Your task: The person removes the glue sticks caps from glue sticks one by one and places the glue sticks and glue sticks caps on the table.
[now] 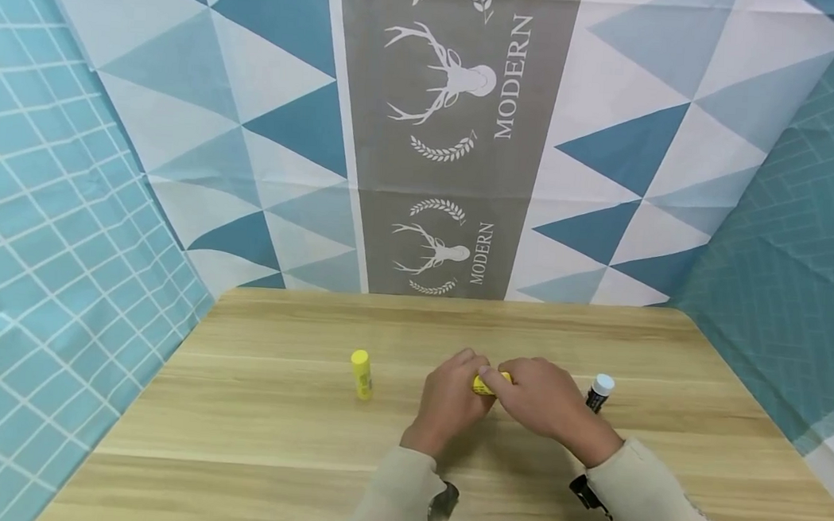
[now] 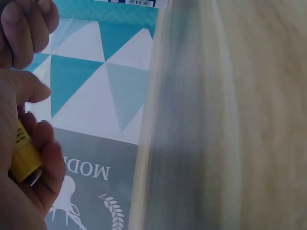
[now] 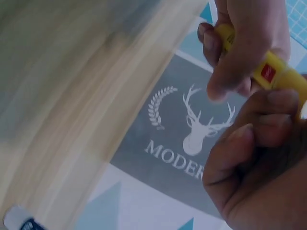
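Both hands meet over the middle of the table around a yellow glue stick point(image 1: 490, 383). My left hand point(image 1: 455, 398) curls its fingers round the body of this glue stick, whose lower end shows in the left wrist view. My right hand point(image 1: 543, 400) grips the opposite end, with its fingers curled in the right wrist view. A red label shows on the yellow tube point(image 3: 276, 69) between the hands. Much of the stick is hidden by fingers. Left of the hands, a second yellow glue stick point(image 1: 361, 375) stands upright on the table.
Right behind the right wrist stands a black tube with a pale cap point(image 1: 601, 387), its lower part hidden by the arm. The wooden table point(image 1: 270, 435) reaches back to a patterned cloth wall point(image 1: 275, 124). Blue tiled cloth point(image 1: 44, 269) hangs along the left side.
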{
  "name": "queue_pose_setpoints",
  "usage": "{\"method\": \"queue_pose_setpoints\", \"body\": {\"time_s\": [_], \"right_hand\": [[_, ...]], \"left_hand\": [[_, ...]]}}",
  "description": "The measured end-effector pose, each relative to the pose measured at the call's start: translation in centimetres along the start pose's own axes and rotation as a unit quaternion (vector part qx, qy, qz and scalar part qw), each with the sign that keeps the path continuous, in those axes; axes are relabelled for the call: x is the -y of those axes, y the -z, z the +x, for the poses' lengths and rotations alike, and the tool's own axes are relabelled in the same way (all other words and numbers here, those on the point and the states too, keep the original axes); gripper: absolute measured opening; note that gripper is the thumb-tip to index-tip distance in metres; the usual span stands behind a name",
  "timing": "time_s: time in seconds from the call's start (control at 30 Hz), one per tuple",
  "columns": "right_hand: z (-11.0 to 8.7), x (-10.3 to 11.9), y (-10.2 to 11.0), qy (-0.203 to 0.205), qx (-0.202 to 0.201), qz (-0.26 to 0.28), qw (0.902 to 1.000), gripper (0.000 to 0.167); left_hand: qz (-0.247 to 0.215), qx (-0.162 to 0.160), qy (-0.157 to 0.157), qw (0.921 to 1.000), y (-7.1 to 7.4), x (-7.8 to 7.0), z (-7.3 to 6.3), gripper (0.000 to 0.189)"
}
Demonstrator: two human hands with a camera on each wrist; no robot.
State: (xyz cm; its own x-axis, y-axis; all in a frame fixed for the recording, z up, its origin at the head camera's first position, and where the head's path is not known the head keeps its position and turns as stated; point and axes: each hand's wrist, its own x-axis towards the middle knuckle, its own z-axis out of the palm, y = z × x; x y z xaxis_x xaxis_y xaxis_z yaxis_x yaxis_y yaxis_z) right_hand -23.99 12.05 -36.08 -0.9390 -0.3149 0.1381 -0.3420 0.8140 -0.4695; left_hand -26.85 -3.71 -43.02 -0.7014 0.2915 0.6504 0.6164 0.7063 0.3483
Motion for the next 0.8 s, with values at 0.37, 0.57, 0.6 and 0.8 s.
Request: {"method": "queue_pose_setpoints", "body": {"time_s": [0.37, 0.57, 0.6, 0.8], "right_hand": [[0.0, 0.4, -1.4, -0.033, -0.027, 0.005, 0.9991, 0.057], [-0.5, -0.1, -1.7, -0.021, -0.031, -0.004, 0.9993, 0.060], [-0.6, -0.1, -1.7, -0.018, -0.031, -0.004, 0.9993, 0.060], [-0.9, -0.3, -1.3, 0.002, -0.047, -0.010, 0.9988, 0.060]], "left_hand": [[-0.010, 0.005, 0.025, 0.9996, 0.1, 0.1, -0.1, 0.033], [0.010, 0.010, -0.002, 0.9999, 0.1, 0.3, -0.1, 0.033], [0.017, 0.011, -0.005, 0.9998, 0.1, 0.3, -0.1, 0.034], [0.038, 0.007, -0.016, 0.9991, 0.1, 0.2, 0.0, 0.037]]}}
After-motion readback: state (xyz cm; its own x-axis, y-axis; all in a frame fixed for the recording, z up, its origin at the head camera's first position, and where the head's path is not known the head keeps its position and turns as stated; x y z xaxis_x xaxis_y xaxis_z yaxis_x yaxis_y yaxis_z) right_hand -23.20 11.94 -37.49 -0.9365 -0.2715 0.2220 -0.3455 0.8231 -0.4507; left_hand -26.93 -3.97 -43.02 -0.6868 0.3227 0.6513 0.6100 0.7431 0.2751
